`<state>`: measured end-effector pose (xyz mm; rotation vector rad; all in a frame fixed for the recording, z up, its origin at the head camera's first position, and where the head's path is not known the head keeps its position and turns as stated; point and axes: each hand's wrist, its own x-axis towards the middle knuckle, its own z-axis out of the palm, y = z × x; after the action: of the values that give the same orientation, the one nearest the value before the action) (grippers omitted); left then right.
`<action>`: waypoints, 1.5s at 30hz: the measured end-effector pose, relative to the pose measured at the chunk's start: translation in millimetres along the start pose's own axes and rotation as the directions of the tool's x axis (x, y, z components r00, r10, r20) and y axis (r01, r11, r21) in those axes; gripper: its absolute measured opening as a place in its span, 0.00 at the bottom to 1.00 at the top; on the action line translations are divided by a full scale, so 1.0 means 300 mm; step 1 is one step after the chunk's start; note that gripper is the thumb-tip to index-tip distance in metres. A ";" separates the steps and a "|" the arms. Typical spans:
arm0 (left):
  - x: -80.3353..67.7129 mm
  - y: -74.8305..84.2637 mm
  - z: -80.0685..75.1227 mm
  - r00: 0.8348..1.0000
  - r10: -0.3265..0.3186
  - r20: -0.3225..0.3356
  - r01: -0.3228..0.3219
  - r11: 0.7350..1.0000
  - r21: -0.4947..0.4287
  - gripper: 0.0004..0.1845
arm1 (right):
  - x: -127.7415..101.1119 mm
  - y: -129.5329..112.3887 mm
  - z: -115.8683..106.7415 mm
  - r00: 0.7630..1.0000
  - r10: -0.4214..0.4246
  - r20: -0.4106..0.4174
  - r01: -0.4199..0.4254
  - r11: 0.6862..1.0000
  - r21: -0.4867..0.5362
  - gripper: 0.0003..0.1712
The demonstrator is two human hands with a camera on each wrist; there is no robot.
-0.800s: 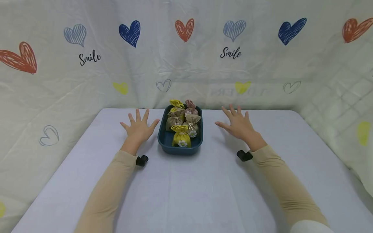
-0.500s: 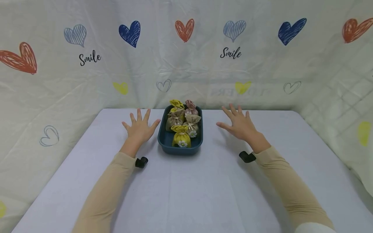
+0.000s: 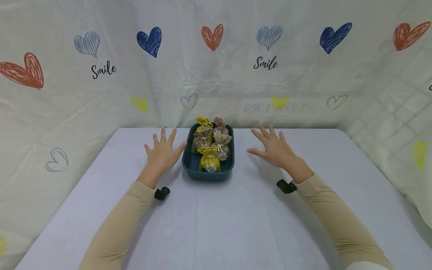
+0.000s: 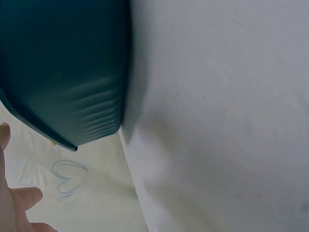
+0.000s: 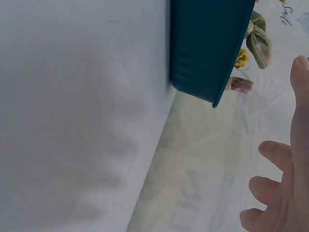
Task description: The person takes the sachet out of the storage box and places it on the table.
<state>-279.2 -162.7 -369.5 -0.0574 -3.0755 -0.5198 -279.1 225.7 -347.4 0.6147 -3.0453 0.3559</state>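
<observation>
A dark teal plastic basin [image 3: 208, 175] stands at the far middle of the table, holding several small drawstring pouches. At its front is a yellow pouch [image 3: 209, 162] with a white flower; behind it sit two beige pouches, one a beige pouch [image 3: 222, 144] with a flower, then a pink pouch [image 3: 220, 124] and another yellow pouch [image 3: 204, 122]. My left hand [image 3: 162, 153] hovers to the left with fingers spread, its thumb tip right at the basin's rim in the head view. On the right, my right hand [image 3: 275, 150] is spread too, apart from the basin.
A white cloth covers the table [image 3: 222, 225], whose far edge meets a pale curtain [image 3: 233, 82] printed with hearts and "Smile". Each wrist carries a small black camera, such as the left camera [image 3: 162, 193] and the right camera [image 3: 286, 186].
My left hand has shifted slightly right, its thumb coming up to the basin's rim. My right hand has edged a little toward the basin. The head view has tilted slightly; the pouches keep their places.
</observation>
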 end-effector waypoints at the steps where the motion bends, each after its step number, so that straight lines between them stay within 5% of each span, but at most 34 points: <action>1: -0.004 0.001 -0.001 1.000 0.007 -0.002 -0.007 1.000 -0.004 0.45 | -0.002 -0.003 -0.002 1.000 -0.004 0.003 0.004 1.000 -0.002 0.53; 21: -0.048 0.016 0.010 0.995 0.098 -0.019 -0.099 0.995 -0.019 0.44 | -0.042 -0.087 -0.021 0.991 -0.129 -0.032 0.129 0.992 0.002 0.50; 32: -0.072 0.031 0.004 0.990 0.143 0.012 -0.143 0.990 0.000 0.44 | -0.055 -0.125 -0.014 0.979 -0.202 -0.019 0.202 0.979 0.024 0.50; 45: -0.098 0.036 0.020 0.984 0.167 0.059 -0.170 0.985 0.042 0.44 | -0.073 -0.169 -0.005 0.956 -0.278 -0.096 0.286 0.954 0.086 0.44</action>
<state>-249.4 -151.4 -372.5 -0.3339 -3.0952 -0.4449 -239.5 188.8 -336.1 0.9989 -2.8188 0.5090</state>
